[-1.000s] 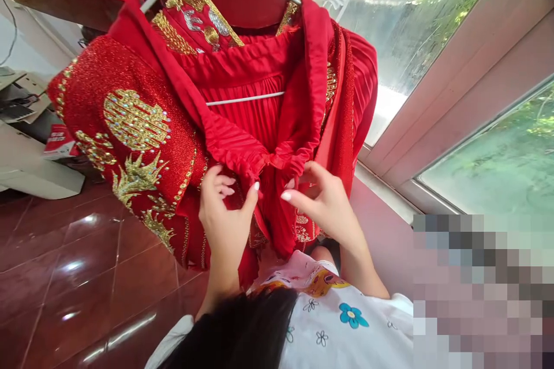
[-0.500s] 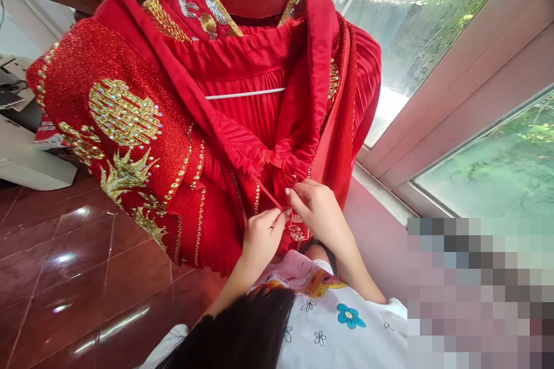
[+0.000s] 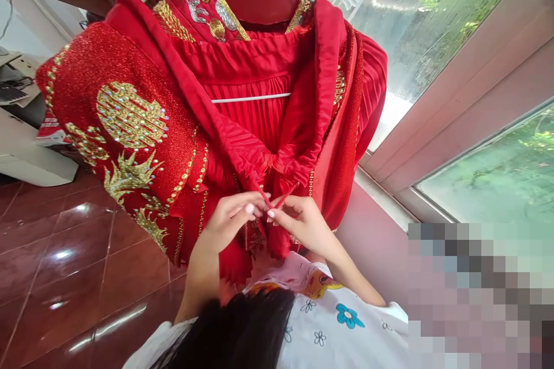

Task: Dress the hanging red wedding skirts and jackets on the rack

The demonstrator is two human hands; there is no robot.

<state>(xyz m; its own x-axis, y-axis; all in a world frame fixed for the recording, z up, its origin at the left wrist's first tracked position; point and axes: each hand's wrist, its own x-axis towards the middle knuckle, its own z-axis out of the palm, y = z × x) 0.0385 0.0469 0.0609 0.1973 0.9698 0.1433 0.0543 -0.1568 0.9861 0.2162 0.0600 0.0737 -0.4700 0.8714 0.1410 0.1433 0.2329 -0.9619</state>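
Red cords (image 3: 287,195), light, likely soft and slippery, best held at their crossing, six o'clock from the waistband (image 3: 236,147): my right hand (image 3: 306,223) pinching them, left hand (image 3: 223,220) loosely parted.

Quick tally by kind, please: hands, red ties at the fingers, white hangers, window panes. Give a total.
Hands: 2 (left hand, right hand)
Red ties: 2
White hanger: 1
Panes in view: 2
Total: 7
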